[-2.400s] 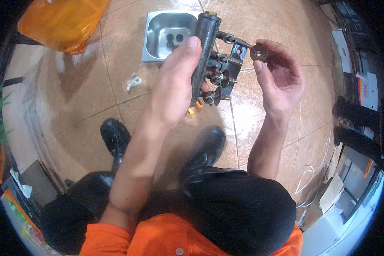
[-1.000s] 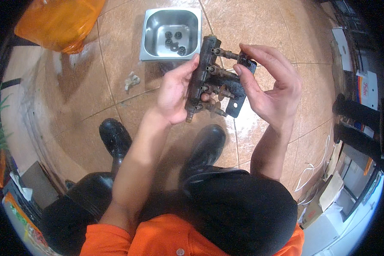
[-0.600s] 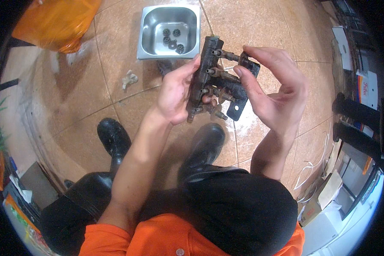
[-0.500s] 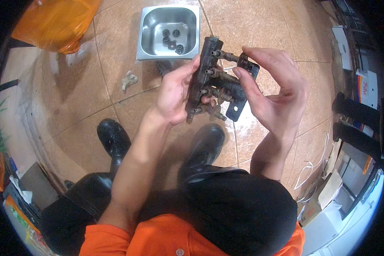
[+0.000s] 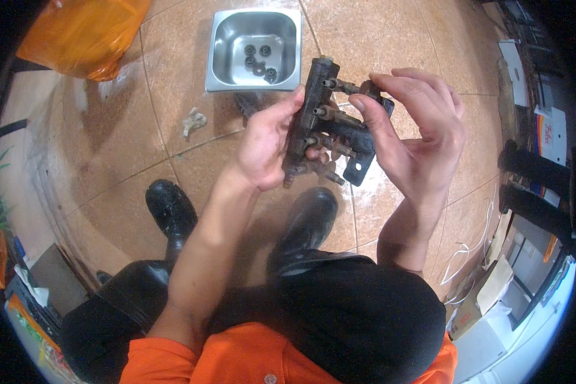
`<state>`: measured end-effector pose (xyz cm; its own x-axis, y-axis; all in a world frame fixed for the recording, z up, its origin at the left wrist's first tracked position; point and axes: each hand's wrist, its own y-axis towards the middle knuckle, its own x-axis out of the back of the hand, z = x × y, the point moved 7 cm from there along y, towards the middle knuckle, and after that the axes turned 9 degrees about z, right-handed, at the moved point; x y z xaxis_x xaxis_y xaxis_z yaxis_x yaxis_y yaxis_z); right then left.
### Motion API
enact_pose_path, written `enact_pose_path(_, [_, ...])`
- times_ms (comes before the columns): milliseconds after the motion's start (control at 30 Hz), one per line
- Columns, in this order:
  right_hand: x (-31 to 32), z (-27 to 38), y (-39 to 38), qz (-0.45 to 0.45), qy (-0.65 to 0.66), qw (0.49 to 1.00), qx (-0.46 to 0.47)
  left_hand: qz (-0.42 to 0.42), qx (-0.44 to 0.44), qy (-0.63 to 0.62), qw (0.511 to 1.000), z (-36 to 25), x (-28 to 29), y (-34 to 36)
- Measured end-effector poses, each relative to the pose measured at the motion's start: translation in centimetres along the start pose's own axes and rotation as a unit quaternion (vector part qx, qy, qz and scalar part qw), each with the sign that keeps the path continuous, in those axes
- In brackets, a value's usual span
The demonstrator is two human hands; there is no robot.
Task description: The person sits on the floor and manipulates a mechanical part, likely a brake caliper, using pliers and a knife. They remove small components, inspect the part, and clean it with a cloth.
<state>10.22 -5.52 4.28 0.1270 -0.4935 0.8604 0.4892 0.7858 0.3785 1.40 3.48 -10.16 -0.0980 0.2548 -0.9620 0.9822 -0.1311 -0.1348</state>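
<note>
My left hand [image 5: 262, 144] is closed round a dark, grimy metal manifold [image 5: 310, 105], a bar with several brownish nozzles sticking out sideways. A black bracket [image 5: 355, 168] with a hole in its end sits behind the nozzles. My right hand [image 5: 416, 128] pinches a small round dark cap [image 5: 368, 91] between thumb and forefinger, at the outer end of the topmost nozzle. Whether the cap is still attached there I cannot tell. Just beyond the manifold stands a steel pan [image 5: 221, 80] holding several small dark round parts [image 5: 260, 67].
A crumpled whitish scrap [image 5: 194, 121] lies on the brown tiled floor [image 5: 121, 147]. My black boots [image 5: 310, 217] are below the manifold. An orange plastic bag [image 5: 83, 38] is at the far left, a white cable [image 5: 461, 259] and cardboard boxes [image 5: 483, 301] at the right.
The manifold and both hands have shifted slightly to the right and a little nearer. My right hand keeps its pinch on the cap, its other fingers somewhat more spread.
</note>
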Motion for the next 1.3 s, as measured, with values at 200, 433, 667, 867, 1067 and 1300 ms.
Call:
enact_pose_path(200, [-0.09, 0.25, -0.16, 0.032, 0.000, 0.999, -0.028, -0.046, -0.005, 0.002, 0.999, 0.37, 0.31, -0.09])
enact_pose_path(433, [-0.32, 0.48, 0.15, 0.097, 0.000, 0.994, -0.046, -0.007, -0.013, -0.009, 1.000, 0.22, 0.10, 0.05])
enact_pose_path(667, [-0.37, 0.19, 0.10, 0.118, 0.034, 0.991, -0.047, -0.003, -0.007, 0.001, 1.000, 0.26, 0.29, 0.01])
enact_pose_path(867, [-0.49, 0.17, 0.35, 0.137, 0.045, 0.988, -0.052, -0.045, -0.005, 0.015, 0.999, 0.40, 0.50, 0.07])
enact_pose_path(1067, [-0.66, 0.26, 0.50, 0.126, 0.052, 0.990, -0.033, -0.035, -0.006, 0.010, 0.999, 0.41, 0.57, 0.03])
enact_pose_path(1300, [-0.43, 0.13, 0.73, 0.191, -0.019, 0.980, -0.061, 0.004, -0.025, -0.019, 0.999, 0.44, -0.22, 0.31])
